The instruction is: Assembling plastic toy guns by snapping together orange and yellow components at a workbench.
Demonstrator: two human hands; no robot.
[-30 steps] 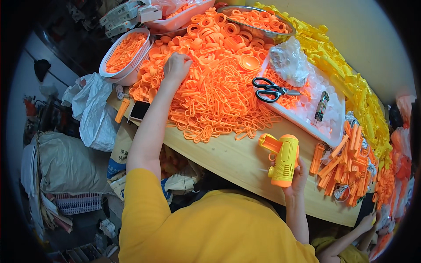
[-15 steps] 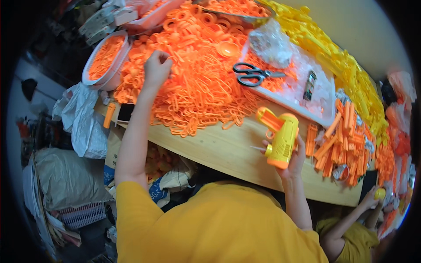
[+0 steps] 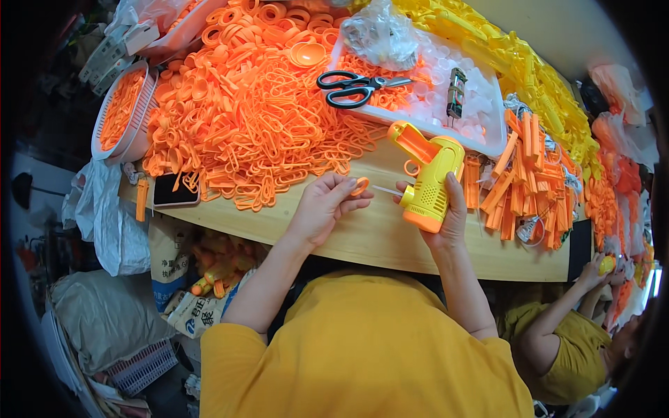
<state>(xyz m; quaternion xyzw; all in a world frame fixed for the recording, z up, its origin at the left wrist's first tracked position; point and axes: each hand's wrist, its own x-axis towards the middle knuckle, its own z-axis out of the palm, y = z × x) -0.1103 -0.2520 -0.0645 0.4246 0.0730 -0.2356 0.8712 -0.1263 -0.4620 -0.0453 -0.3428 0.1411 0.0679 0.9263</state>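
Note:
My left hand (image 3: 319, 212) pinches a small orange plastic ring (image 3: 359, 186) between thumb and fingers, above the near edge of the table. To its right, my right hand (image 3: 451, 217) grips a yellow and orange plastic toy body (image 3: 433, 182), tilted. An orange flap (image 3: 414, 144) stands open at its upper left. From the toy's lower left a thin white rod (image 3: 385, 189) points toward the ring; the two are apart. Behind the left hand spreads a large heap of orange plastic rings and loops (image 3: 237, 132).
Scissors (image 3: 355, 88) lie against a white tray (image 3: 493, 136) of translucent parts. Orange bars (image 3: 519, 174) are piled right, yellow parts (image 3: 529, 83) behind. A phone (image 3: 175, 189) and an oval basket (image 3: 143, 115) sit left. A co-worker (image 3: 568, 341) works at right.
My left hand has come back from the orange heap toward the toy, with the ring in its fingers. The right hand still holds the toy. The whole view has shifted.

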